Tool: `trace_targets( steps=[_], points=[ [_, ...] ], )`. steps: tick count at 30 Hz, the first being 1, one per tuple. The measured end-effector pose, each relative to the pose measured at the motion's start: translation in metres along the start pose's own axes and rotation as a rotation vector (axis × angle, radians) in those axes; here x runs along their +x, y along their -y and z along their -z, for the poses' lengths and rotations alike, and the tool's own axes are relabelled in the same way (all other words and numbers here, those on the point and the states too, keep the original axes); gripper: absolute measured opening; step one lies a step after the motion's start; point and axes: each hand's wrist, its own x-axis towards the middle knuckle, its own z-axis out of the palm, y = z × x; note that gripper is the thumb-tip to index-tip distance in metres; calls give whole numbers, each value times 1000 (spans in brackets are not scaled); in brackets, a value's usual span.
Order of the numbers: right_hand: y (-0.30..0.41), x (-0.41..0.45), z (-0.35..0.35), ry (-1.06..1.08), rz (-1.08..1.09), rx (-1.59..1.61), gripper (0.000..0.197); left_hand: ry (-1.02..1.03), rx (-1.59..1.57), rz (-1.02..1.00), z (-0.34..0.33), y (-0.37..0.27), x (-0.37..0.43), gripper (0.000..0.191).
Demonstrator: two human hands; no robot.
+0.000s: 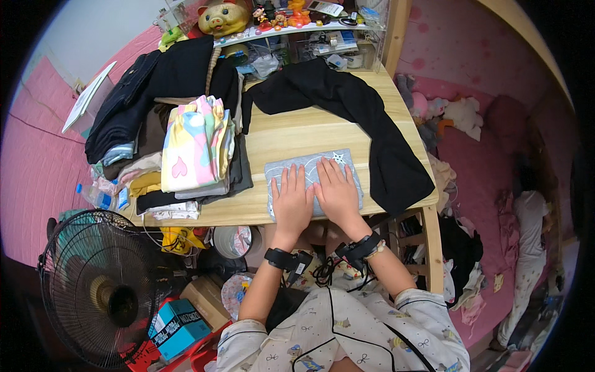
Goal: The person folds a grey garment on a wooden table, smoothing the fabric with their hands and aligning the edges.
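Note:
A folded grey garment with white line drawings and a star lies flat near the front edge of the wooden table. My left hand presses palm down on its left half. Flat on the right half rests my right hand, fingers stretched forward, the two thumbs almost touching. Around the back and right side of the garment curves a long black garment, loosely laid out. To the left stands a stack of folded clothes, topped by pastel trousers with a pink heart.
Dark folded jeans are piled at the back left. A shelf with figurines borders the table's rear. A plastic bottle lies at the left edge, above a standing fan. Another person stands far right by a pink bed.

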Motion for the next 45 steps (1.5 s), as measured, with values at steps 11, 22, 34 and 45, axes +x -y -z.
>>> trace_targets(
  steps=[11, 22, 34, 45],
  points=[
    [-6, -6, -1, -42, -2, 27, 43, -36, 39, 10, -2, -2, -3, 52],
    [-9, -11, 2, -104, -19, 64, 37, -46, 98, 2, -5, -1, -3, 53],
    [-21, -24, 18, 34, -71, 159, 44, 150, 37, 218, 27, 28, -21, 56],
    [-13, -4, 32, 69, -117, 123, 46, 40, -243, 305, 28, 39, -10, 51]
  ],
)
